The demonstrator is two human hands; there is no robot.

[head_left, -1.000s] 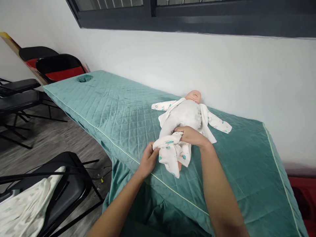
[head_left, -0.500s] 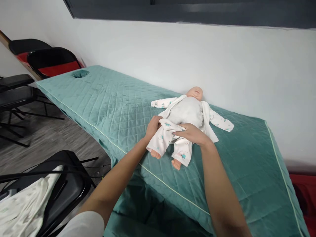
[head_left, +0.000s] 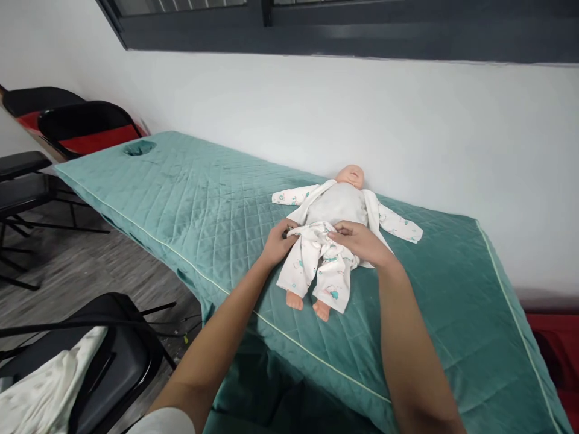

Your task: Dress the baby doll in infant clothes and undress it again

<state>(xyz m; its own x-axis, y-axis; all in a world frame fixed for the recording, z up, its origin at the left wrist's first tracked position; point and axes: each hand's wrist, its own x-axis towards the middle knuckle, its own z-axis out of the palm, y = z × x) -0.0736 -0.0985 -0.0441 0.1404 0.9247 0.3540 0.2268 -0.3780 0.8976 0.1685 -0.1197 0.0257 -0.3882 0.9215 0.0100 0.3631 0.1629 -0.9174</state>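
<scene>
A baby doll (head_left: 337,204) lies on its back on a green quilted bed cover (head_left: 217,199), its head toward the wall. Its white printed jacket (head_left: 398,226) hangs open at the front, baring a pale cloth torso. White printed pants (head_left: 335,277) cover both legs, and the two feet stick out of the leg ends. My left hand (head_left: 278,242) pinches the pants' waistband on the left side. On the opposite side, my right hand (head_left: 359,241) grips the same waistband, thumb in front. The waistband sits bunched at the doll's hips.
A face hole (head_left: 140,147) opens at the bed's far left end. Black folding chairs (head_left: 90,123) stand beyond it. At the lower left, a pale patterned cloth (head_left: 49,386) lies on a black chair (head_left: 122,349). A white wall (head_left: 452,138) runs behind the bed.
The doll's second leg has come through the pants, and both feet now show. The waistband has moved up toward the hips. Both hands have shifted up to its two sides.
</scene>
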